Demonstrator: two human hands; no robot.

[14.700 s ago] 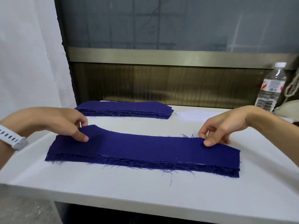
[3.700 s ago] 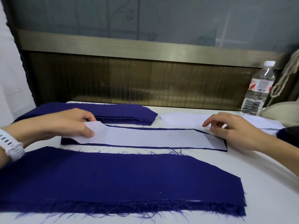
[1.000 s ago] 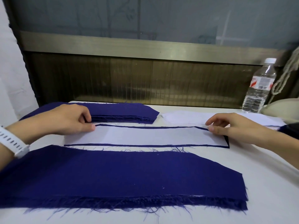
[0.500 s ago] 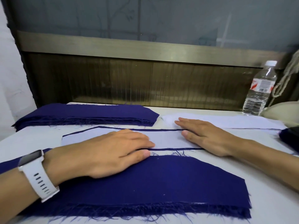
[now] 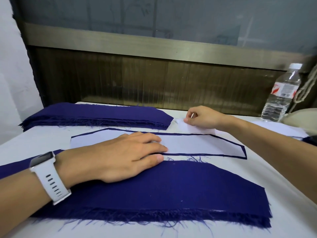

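My right grip (image 5: 202,117) has left the interfaced navy strip (image 5: 197,145) and now pinches the corner of the next white interfacing piece (image 5: 200,130) just beyond it, while my left grip (image 5: 120,158) stays flat, fingers straight, on that strip's near edge, so this pairing looks finished.

fabric strips (image 5: 171,189): deep blue (fringe too); interfacing (image 5: 197,145): white; watch strap (image 5: 51,182): white; bottle label (image 5: 284,89): red and white
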